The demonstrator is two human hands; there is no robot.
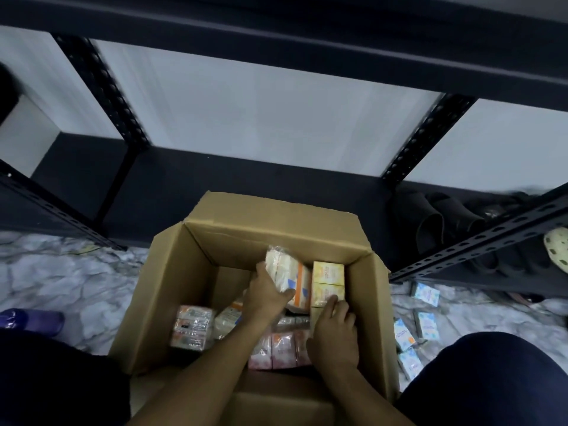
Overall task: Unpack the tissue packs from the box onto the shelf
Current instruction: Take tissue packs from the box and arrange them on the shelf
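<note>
Both hands are down inside the cardboard box [172, 290], flaps folded open, plain brown and smooth-walled. The left hand [266, 298] is wrapped around a tissue pack [284, 270], fingers curled under its lower edge: a soft, plastic-wrapped block, cream with orange and blue print, tilted up above the rest of the contents near the middle of the box. The right hand [335, 330] lies flat-fingered against the yellow packs [328, 282], fingertips touching the lower of the two visible ones; whether it grips or only rests there I cannot tell.

Count inside the box: two yellow squarish packs stacked by the right wall, the one cream pack in the left hand, an orange-printed bundle [192, 327] by the left wall, a pale crinkly wrapped pack [227, 321] just beside it, and a row of pink packs [284, 348] by the near wall, at least three, partly hidden by the forearms.

Outside the box, to its right on the marbled grey floor [61, 281], lie five blue-and-white packs [427, 325], scattered. Beyond the box stands the shelf [430, 139], black perforated metal uprights with dark boards. A pair of black slippers [436, 222] sits on its lowest board, right of the box. A purple slipper [33, 319] lies to the box's left.
</note>
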